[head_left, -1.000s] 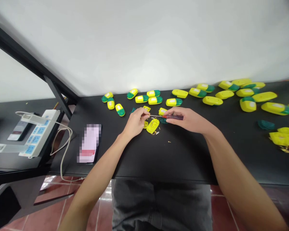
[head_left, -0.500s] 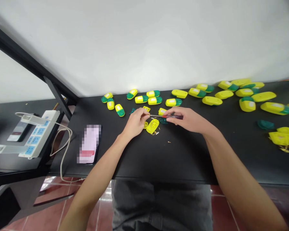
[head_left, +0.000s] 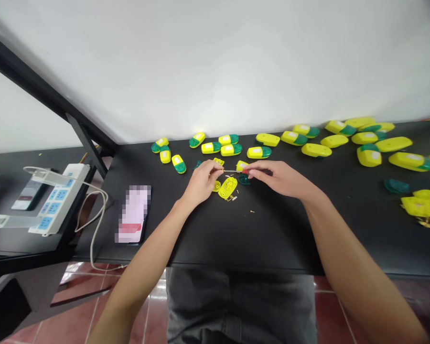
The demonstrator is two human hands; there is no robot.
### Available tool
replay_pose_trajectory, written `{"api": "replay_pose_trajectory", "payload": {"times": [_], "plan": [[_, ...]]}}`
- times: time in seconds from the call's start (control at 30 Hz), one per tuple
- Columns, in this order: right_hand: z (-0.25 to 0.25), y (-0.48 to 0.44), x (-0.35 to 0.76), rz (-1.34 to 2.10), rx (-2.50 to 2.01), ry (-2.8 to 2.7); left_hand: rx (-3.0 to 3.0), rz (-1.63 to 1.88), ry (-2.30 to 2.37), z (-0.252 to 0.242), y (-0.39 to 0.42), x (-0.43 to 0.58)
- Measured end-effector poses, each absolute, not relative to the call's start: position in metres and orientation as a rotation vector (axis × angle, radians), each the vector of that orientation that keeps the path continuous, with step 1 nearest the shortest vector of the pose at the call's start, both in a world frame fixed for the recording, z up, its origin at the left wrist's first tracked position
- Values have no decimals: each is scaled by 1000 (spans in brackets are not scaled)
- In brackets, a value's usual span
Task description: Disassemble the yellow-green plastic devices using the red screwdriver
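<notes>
My right hand [head_left: 272,176] is closed around the red and dark handle of a screwdriver [head_left: 232,171], whose thin metal shaft points left. At the shaft's tip, the thumb and fingers of my left hand [head_left: 202,179] are pinched together; what they hold is too small to make out. Below the shaft lies an open yellow plastic shell half [head_left: 228,188], hollow side up. Smaller yellow parts [head_left: 218,161] sit partly behind my left hand. A dark green translucent cover [head_left: 243,179] lies under my right fingertips. Small screws [head_left: 252,211] and metal bits are scattered near the shell.
Several yellow and green plastic cases [head_left: 258,152] line the back of the black table [head_left: 215,239] along the wall. At right are a green cover [head_left: 396,186] and yellow shells [head_left: 421,204]. A phone [head_left: 134,215], a white cable [head_left: 103,205] and a power strip [head_left: 59,200] are at left.
My right fingers have shifted slightly on the screwdriver handle, and its rear end is now less visible. Both hands stay in nearly the same place.
</notes>
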State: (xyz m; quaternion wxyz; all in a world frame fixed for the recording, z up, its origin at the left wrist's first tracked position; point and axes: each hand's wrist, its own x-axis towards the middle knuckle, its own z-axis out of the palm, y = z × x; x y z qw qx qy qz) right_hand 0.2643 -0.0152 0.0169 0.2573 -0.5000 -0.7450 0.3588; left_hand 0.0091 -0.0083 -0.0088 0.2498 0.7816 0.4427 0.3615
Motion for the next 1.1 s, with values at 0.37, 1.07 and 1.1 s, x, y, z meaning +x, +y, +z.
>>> {"api": "replay_pose_trajectory", "payload": {"times": [0.37, 1.07, 1.1], "plan": [[17, -15, 263, 954, -1369, -1993, 2116, 975, 1217, -9, -9, 9], [18, -15, 264, 860, -1332, -2048, 2111, 905, 1247, -3, -10, 9], [18, -16, 264, 854, -1331, -2058, 2111, 906, 1251, -3, -10, 8]]}}
